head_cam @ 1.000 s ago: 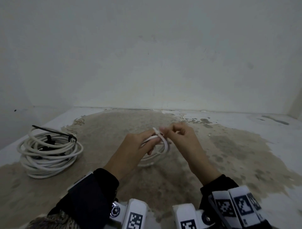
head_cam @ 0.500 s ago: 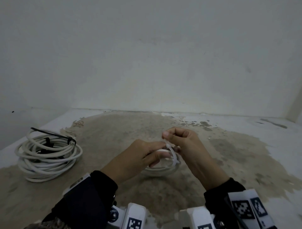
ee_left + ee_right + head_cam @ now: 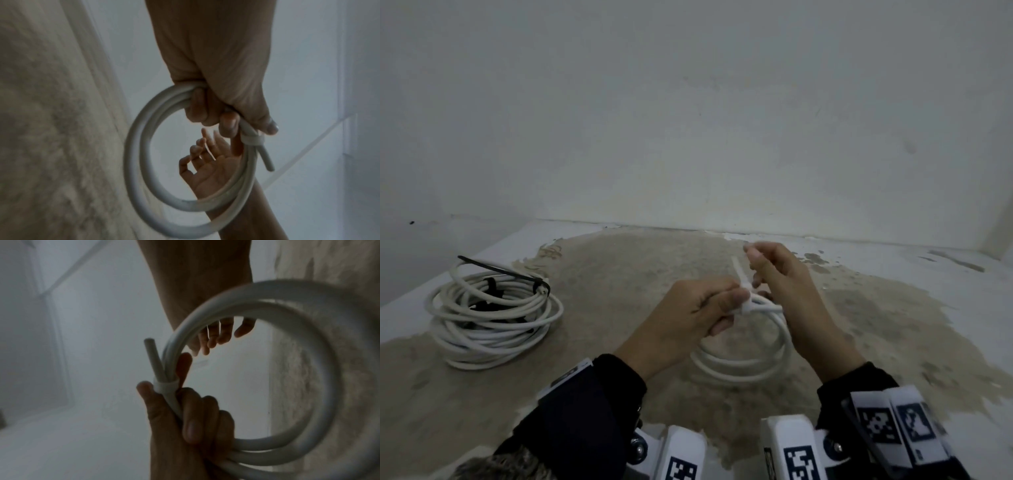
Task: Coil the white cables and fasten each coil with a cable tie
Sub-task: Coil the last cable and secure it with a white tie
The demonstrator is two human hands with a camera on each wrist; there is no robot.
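Over on the left the big coil (image 3: 493, 313) lies on the surface already cinched by a black tie (image 3: 500, 270), while the left hand (image 3: 688, 318) clamps the small coil (image 3: 753, 346) mid-air and the right hand (image 3: 777, 274) pinches its white tie (image 3: 740, 279), apparently tightening.

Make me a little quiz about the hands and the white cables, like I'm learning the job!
1. True or false: the left hand grips the small coil.
2. The big coil on the floor has a tie of which colour? A white, B black, C red.
3. Fill in: the right hand pinches the tail of the white cable ____.
Key: 1 true. 2 B, the black tie. 3 tie: the white cable tie.
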